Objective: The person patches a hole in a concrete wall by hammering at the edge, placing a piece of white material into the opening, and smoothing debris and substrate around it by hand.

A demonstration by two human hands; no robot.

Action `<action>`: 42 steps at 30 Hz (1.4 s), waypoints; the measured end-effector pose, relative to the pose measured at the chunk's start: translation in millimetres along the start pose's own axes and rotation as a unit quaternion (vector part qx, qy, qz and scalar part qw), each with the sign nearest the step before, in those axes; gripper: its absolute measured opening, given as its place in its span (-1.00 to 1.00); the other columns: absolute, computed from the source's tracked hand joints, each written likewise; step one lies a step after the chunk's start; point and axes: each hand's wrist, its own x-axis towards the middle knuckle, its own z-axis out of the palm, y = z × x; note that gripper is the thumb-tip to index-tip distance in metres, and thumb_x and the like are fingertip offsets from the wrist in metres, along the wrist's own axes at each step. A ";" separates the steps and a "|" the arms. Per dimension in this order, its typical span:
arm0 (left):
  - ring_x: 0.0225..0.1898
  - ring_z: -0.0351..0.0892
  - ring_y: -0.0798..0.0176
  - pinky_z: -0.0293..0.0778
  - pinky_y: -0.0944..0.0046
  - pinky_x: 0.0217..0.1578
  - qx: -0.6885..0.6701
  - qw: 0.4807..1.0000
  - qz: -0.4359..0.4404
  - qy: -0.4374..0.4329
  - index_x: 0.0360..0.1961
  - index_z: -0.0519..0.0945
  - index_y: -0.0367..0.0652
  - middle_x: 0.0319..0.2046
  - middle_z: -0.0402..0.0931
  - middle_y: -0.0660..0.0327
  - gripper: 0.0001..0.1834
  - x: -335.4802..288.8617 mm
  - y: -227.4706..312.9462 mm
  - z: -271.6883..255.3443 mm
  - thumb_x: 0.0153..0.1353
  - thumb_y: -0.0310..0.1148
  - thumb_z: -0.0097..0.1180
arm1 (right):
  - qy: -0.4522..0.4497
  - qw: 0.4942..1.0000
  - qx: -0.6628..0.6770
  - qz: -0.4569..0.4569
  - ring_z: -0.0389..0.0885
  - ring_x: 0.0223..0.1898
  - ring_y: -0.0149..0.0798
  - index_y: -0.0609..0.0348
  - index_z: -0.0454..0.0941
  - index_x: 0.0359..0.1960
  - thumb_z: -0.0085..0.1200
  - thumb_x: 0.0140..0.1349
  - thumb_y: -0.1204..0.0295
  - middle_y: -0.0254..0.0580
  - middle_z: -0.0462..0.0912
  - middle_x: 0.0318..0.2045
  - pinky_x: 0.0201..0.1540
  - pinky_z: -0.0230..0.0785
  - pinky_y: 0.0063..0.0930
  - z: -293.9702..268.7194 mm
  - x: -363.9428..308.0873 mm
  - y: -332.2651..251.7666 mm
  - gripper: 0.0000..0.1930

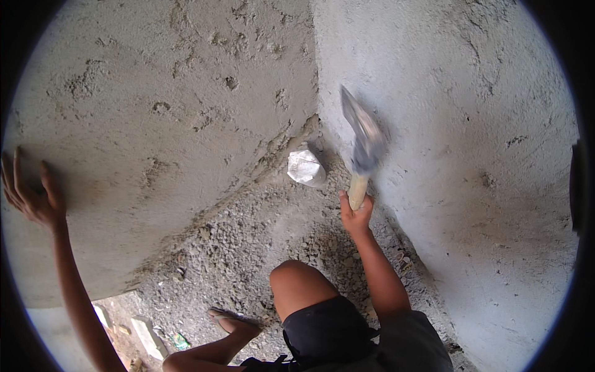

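Note:
My right hand (357, 215) is wrapped round the pale wooden handle of a trowel (365, 139). Its pointed metal blade is smeared by motion and tilts up and to the left, close in front of the right wall (458, 155). Out at the far left, my left hand (36, 197) rests against the left wall (155, 124) with its fingers spread, holding nothing. A crumpled white bag or packet (306, 167) stands on the ground near the corner, just left of the trowel.
Two rough grey plastered walls meet at a corner ahead. Gravelly rubble (248, 248) covers the ground between them, around my bent knee (302, 288) and sandalled foot (233, 322). At the lower left lie a pale block (149, 338) and a green scrap of wrapper (180, 340).

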 end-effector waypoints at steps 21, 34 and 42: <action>0.18 0.55 0.04 0.34 0.08 0.24 0.018 1.000 0.000 -0.016 0.24 0.57 -0.09 0.16 0.58 0.10 -0.47 -11.9 -14.8 1.6 0.34 -0.05 0.20 | -0.035 0.993 0.010 -0.108 0.52 -0.55 -0.32 0.26 0.53 -0.42 0.27 0.20 0.48 -0.26 0.56 -0.57 -0.42 0.36 -0.40 -6.5 -9.0 0.5 -0.84; 0.35 0.37 0.02 0.18 0.08 0.35 -0.025 1.000 0.014 0.005 0.30 0.50 0.01 0.31 0.45 0.11 -0.45 10.3 9.8 -0.2 0.33 -0.09 0.19 | -0.092 0.985 -0.076 0.128 0.61 -0.57 -0.21 0.30 0.56 -0.36 0.26 0.23 0.37 -0.11 0.61 -0.61 -0.43 0.44 -0.30 -35.3 -11.7 -28.3 -0.78; 0.38 0.33 0.01 0.14 0.02 0.39 -0.007 1.000 -0.010 -0.002 0.32 0.47 -0.03 0.34 0.41 0.08 -0.45 2.6 21.4 3.1 0.35 -0.11 0.18 | 0.087 0.989 0.008 -0.121 0.44 -0.49 -0.35 0.21 0.44 -0.48 0.16 0.24 0.58 -0.31 0.48 -0.52 -0.39 0.30 -0.40 -2.6 -1.1 55.8 -0.83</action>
